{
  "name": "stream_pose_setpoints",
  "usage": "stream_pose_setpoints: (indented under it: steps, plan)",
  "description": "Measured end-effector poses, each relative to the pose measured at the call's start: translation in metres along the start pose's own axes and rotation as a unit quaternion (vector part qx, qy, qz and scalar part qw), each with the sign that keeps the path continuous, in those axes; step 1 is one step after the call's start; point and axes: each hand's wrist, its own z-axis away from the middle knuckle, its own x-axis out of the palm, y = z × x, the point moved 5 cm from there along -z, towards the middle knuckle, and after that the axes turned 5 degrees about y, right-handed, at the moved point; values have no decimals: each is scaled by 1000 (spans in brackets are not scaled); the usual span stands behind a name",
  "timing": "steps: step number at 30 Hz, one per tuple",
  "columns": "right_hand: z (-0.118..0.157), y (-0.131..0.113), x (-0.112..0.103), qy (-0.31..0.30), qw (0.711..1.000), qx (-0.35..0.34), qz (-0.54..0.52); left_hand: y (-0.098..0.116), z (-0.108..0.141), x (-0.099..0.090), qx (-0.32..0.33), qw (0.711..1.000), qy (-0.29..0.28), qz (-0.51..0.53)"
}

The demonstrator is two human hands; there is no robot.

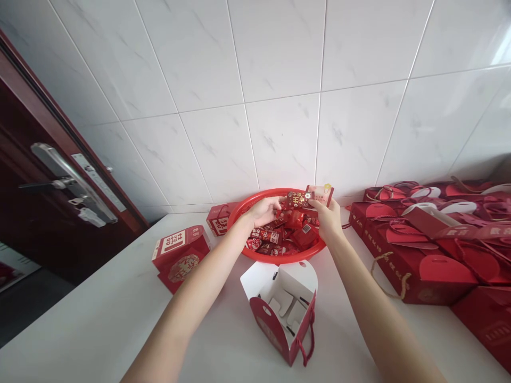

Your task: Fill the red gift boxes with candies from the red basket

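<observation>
left hand [266, 211] is curling by the packet [297, 200], can't tell if it's pinching | packet's hanging over the basket [275, 259], long axis running hand to hand | right hand [328, 217] is pinching packet's right end, plus a card [319, 191]

"Any signs?"
"What looks like 囍 on the box [181, 260] at eight o'clock."
"And the packet [297, 199] at the basket's [275, 259] one o'clock?"
"Gold characters, too blurred to read."
</observation>
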Motion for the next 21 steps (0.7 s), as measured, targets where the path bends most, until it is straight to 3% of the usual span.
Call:
stream_pose_setpoints:
  steps: [2,5,9,12,16,18,21]
  plan:
    - [0,0,0,-1,1000,1,0,0,0,0,11,1000,4,-18]
    - [1,-2,1,-6,1000,11,-2,0,4,-4,14,997,57,-59]
    - [4,-7,2,1,999,39,-16,3,31,-8,15,982,98,-160]
    - [9,-14,6,-10,999,50,-17,5,67,-2,33,975,54,-213]
    - [23,-31,20,-59,998,26,-17,5,118,17,68,940,-70,-327]
    - [32,-42,26,-80,997,7,-15,7,135,24,100,925,-72,-359]
    - [48,-60,33,-118,992,-37,1,8,150,31,117,942,-57,-309]
